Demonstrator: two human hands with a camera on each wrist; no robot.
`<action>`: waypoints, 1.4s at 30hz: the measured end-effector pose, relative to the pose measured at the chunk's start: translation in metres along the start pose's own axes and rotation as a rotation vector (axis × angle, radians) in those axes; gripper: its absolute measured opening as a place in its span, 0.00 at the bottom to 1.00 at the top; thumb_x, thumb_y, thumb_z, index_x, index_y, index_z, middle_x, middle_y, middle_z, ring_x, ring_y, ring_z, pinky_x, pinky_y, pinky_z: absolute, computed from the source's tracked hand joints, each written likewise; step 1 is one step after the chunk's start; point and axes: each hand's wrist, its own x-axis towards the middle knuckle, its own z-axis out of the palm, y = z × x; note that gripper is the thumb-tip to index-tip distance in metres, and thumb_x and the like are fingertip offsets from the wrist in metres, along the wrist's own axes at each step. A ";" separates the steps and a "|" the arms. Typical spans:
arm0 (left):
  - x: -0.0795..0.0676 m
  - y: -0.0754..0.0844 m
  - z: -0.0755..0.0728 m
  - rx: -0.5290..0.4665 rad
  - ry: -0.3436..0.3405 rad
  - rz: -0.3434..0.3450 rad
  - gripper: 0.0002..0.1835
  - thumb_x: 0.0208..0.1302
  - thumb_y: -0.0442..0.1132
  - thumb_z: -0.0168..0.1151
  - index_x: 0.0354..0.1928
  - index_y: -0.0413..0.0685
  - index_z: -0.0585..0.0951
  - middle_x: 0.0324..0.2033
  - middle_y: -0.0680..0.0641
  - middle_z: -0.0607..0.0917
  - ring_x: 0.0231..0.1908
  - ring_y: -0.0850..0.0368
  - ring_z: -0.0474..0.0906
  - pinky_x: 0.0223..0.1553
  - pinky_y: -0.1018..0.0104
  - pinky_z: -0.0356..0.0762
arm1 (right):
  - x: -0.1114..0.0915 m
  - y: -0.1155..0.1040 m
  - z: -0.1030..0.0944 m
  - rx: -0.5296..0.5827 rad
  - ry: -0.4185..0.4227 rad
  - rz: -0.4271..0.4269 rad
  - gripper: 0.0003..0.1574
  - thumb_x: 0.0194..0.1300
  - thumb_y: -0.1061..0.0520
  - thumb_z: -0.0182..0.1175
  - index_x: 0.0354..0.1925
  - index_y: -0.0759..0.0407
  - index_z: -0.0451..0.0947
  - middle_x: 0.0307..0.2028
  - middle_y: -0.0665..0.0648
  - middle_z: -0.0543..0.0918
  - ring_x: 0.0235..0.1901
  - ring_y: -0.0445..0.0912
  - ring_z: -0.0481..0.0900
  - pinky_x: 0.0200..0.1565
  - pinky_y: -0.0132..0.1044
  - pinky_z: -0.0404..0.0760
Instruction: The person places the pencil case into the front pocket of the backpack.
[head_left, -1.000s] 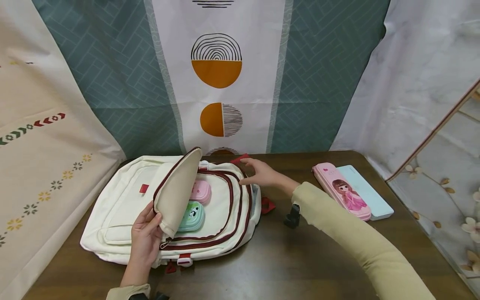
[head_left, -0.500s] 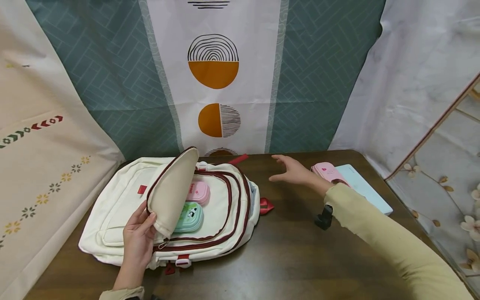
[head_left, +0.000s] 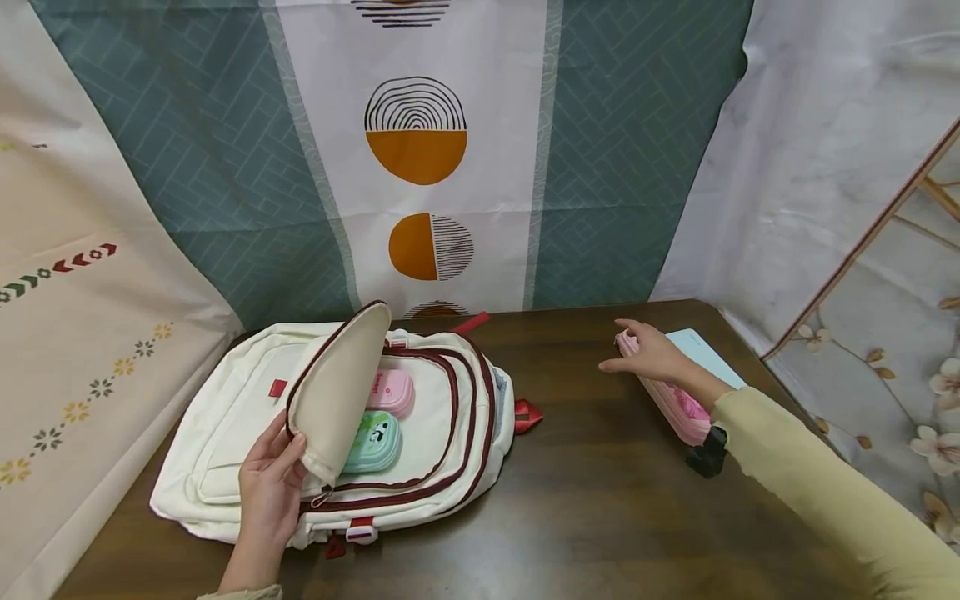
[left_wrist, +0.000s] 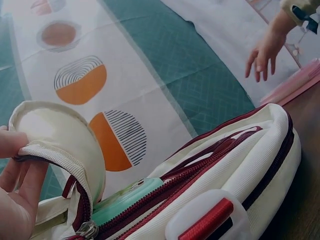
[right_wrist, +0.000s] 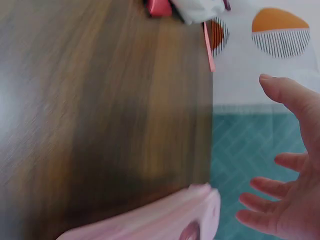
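Note:
A cream backpack (head_left: pixel 232 417) with dark red zippers lies on the table at the left. My left hand (head_left: pixel 270 492) pinches the edge of its front pocket flap (head_left: pixel 337 392) between thumb and fingers, holding it raised. Inside the pocket lie a small pink case (head_left: pixel 395 392) and a small green case (head_left: pixel 377 443) with a panda on it, partly behind the flap. Over at the right, my right hand (head_left: pixel 658 360) hovers at a long pink pencil case (head_left: pixel 686 417), its fingers spread and thumb apart. In the right wrist view nothing is between those fingers (right_wrist: pixel 270 187).
A pale blue flat box (head_left: pixel 701 350) lies beside the pencil case, partly hidden by my hand. Red straps (head_left: pixel 527 415) stick out from the backpack onto the brown table (head_left: pixel 570 500). Patterned cloth (head_left: pixel 450 167) hangs behind and at both sides.
My right hand has moved from the backpack's right edge across to the pencil case. The left hand still holds the flap up, and the head view has shifted slightly.

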 end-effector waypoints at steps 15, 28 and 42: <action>-0.001 -0.002 -0.004 -0.035 -0.036 0.005 0.22 0.60 0.17 0.46 0.48 0.43 0.80 0.36 0.47 0.85 0.36 0.57 0.82 0.33 0.70 0.79 | -0.053 0.053 -0.014 -0.171 0.121 0.050 0.59 0.46 0.38 0.67 0.61 0.74 0.55 0.56 0.79 0.63 0.55 0.72 0.59 0.51 0.68 0.59; -0.003 -0.004 -0.007 -0.015 -0.021 0.006 0.22 0.60 0.17 0.45 0.48 0.44 0.80 0.37 0.47 0.85 0.36 0.58 0.82 0.33 0.70 0.79 | -0.081 0.075 -0.004 -0.200 0.138 0.113 0.62 0.41 0.38 0.69 0.59 0.77 0.56 0.54 0.82 0.63 0.52 0.74 0.61 0.48 0.68 0.62; -0.001 -0.003 -0.007 -0.034 -0.035 0.009 0.22 0.60 0.18 0.46 0.49 0.44 0.80 0.37 0.47 0.85 0.37 0.58 0.82 0.34 0.70 0.79 | -0.089 0.080 0.009 -0.157 0.202 0.086 0.53 0.43 0.45 0.69 0.51 0.85 0.63 0.45 0.81 0.72 0.44 0.68 0.72 0.44 0.58 0.71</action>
